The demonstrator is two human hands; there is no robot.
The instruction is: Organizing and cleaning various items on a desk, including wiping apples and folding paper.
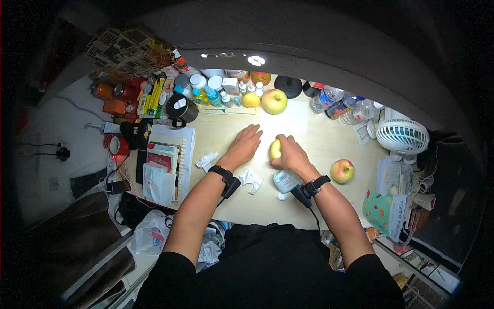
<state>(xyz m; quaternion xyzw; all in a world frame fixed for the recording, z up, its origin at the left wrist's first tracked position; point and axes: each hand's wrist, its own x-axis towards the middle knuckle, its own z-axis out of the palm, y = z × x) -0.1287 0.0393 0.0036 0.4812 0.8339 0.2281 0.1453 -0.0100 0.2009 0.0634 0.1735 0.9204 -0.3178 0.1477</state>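
My right hand (292, 154) is closed around a yellow-green apple (275, 150) over the middle of the desk. My left hand (244, 146) is palm down with its fingers stretched out, holding nothing, a short way left of that apple. A larger yellow-green apple (274, 102) with a red blush and a yellow lemon-like fruit (251, 101) sit farther back. Right of my right forearm lies a red-and-yellow apple (342, 171). Crumpled white tissues (251, 180) lie between my forearms. Under my right wrist is a pale blue soft pack (286, 181), with a small white disc (282, 196) nearby.
Bottles and jars (216, 94) line the back edge, near a black lidded mug (182, 110). Stacked books and notebooks (164, 164) lie at left. Plastic water bottles (326, 99) and a white fan (402, 136) stand at right. Cables run from both wrist straps.
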